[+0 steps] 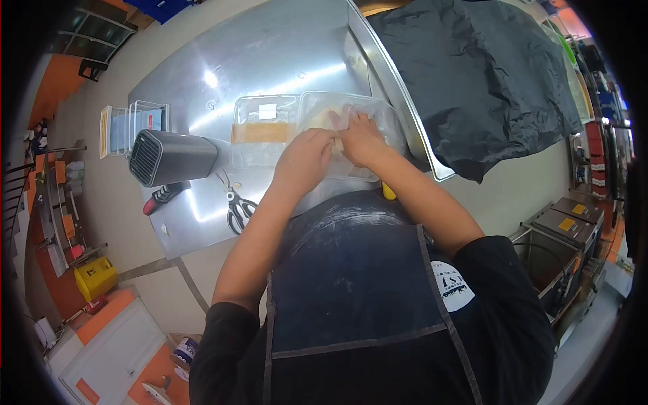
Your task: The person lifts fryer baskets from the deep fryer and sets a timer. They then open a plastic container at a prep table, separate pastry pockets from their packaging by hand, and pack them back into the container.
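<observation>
A clear plastic container [310, 102] stands at the near edge of the metal table, with a pale item inside that I cannot make out clearly. My left hand [308, 159] is over its left part, fingers bent together at the pale item. Touching it from the right, my right hand [362, 140] has curled fingers over the same spot. What the fingertips grip is too small to tell. Beside this container on the left lies another clear container [246, 108] with a brown band and a white label.
Scissors [239, 209] and a grey knife block [177, 158] are on the metal table [270, 47], left of my arms. A red-and-black handle [160, 196] lies beside the block. Black plastic sheeting [472, 81] covers the area right of a raised metal edge [398, 88].
</observation>
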{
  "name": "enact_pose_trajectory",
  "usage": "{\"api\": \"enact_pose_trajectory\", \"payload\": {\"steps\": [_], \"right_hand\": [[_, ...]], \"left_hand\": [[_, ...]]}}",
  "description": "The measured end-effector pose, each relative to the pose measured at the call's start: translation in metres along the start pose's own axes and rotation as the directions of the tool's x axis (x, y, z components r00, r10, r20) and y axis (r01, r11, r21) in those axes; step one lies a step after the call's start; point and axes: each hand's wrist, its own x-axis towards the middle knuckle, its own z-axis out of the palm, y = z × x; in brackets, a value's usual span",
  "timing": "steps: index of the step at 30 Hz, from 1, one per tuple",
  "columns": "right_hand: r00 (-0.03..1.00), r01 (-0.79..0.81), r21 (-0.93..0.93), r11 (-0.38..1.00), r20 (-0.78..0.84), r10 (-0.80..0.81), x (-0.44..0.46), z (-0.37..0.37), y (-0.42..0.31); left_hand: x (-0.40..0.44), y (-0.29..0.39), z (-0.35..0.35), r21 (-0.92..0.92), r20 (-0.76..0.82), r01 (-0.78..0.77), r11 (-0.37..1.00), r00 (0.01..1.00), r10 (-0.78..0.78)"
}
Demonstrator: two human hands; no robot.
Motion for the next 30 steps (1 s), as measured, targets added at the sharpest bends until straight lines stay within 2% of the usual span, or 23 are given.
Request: {"api": "enact_pose_trajectory", "payload": {"steps": [2,3,5,8,9,11,12,14,15,18,20,21,24,26,29,30], "right_hand": [[1.000,-0.006,0.074,0.997,0.000,0.006,-0.005,-0.004,0.003],[0.997,0.029,0.147,0.989,-0.082,-0.017,-0.009,0.000,0.008],[0.969,0.113,0.280,0.953,-0.244,-0.043,-0.020,0.013,0.020],[0.936,0.129,0.309,0.942,-0.352,-0.013,-0.045,-0.003,0.023],[0.953,0.094,0.364,0.927,-0.301,0.021,-0.056,-0.016,0.024],[0.978,0.012,0.465,0.885,-0.190,0.087,-0.081,-0.039,0.025],[0.968,-0.031,0.511,0.859,-0.200,0.154,-0.092,-0.039,0.024],[0.933,-0.113,0.597,0.794,-0.210,0.290,-0.111,-0.037,0.024],[0.909,-0.111,0.589,0.800,-0.265,0.322,-0.119,-0.031,0.024],[0.820,-0.110,0.584,0.804,-0.405,0.406,-0.127,-0.003,0.022],[0.752,-0.109,0.606,0.788,-0.468,0.464,-0.119,0.009,0.011],[0.757,-0.117,0.647,0.753,-0.432,0.490,-0.114,0.010,0.012],[0.771,-0.157,0.720,0.676,-0.338,0.539,-0.093,0.011,0.025],[0.792,-0.203,0.706,0.678,-0.288,0.538,-0.085,0.022,0.034],[0.846,-0.234,0.828,0.510,-0.086,0.527,-0.087,0.001,0.030],[0.807,-0.226,0.918,0.325,-0.010,0.590,-0.085,0.006,0.030]], "left_hand": [[-0.002,-0.017,0.007,0.143,0.037,0.097,0.985,0.994,-0.103],[-0.002,-0.022,0.009,0.212,0.053,0.141,0.967,0.986,-0.155],[-0.005,-0.016,0.000,0.232,0.025,0.165,0.959,0.984,-0.176],[-0.010,-0.005,-0.012,0.312,0.048,0.183,0.932,0.977,-0.208],[-0.012,-0.003,-0.017,0.347,0.066,0.184,0.920,0.973,-0.219],[-0.015,-0.001,-0.029,0.279,0.107,0.190,0.941,0.968,-0.227],[-0.016,0.002,-0.033,0.243,0.129,0.191,0.951,0.965,-0.227],[-0.014,0.011,-0.039,0.286,0.061,0.220,0.933,0.967,-0.246],[-0.014,0.013,-0.040,0.307,0.026,0.235,0.922,0.967,-0.255],[-0.016,0.024,-0.029,0.506,-0.224,0.331,0.796,0.942,-0.250],[-0.017,0.000,-0.013,0.452,-0.246,0.343,0.823,0.935,-0.255],[-0.018,-0.013,-0.007,0.426,-0.253,0.348,0.835,0.932,-0.259],[-0.016,-0.030,-0.008,0.042,-0.210,0.363,0.931,0.914,-0.347],[-0.014,-0.023,-0.015,-0.042,-0.177,0.413,0.910,0.893,-0.414],[-0.019,-0.030,-0.018,-0.142,-0.157,0.452,0.881,0.868,-0.471],[-0.021,-0.034,-0.019,-0.173,-0.155,0.455,0.874,0.863,-0.480]]}}
